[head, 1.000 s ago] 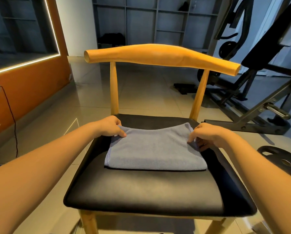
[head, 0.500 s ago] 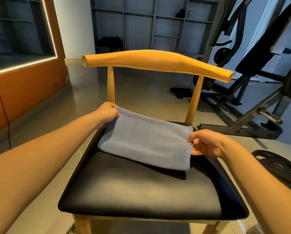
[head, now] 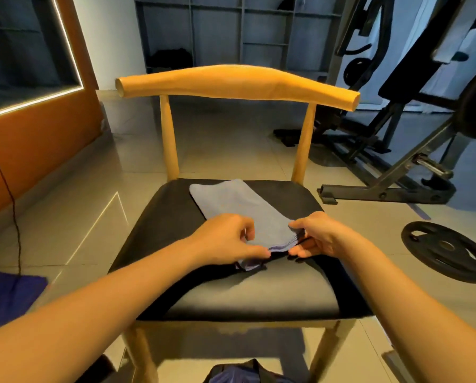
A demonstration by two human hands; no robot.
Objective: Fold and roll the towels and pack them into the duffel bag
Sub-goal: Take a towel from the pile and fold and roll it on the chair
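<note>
A folded grey-blue towel (head: 236, 205) lies as a narrow strip on the black seat of a wooden chair (head: 258, 288), running from the back of the seat toward me. My left hand (head: 225, 239) pinches the near left corner of the towel. My right hand (head: 314, 236) pinches the near right corner, where the stitched hem shows. A dark bag opening (head: 242, 374) shows at the bottom edge below the chair; little of it is visible.
The chair's curved wooden backrest (head: 236, 84) rises behind the seat. A black weight plate (head: 446, 250) lies on the tiled floor to the right, beside a gym bench frame (head: 397, 172). A blue cloth (head: 7, 297) lies at the left. An orange wall panel (head: 38, 145) and a cable stand left.
The towel was lifted and turned from lying wide across the seat to lying lengthwise. Both hands moved from its far corners to its near end, close together.
</note>
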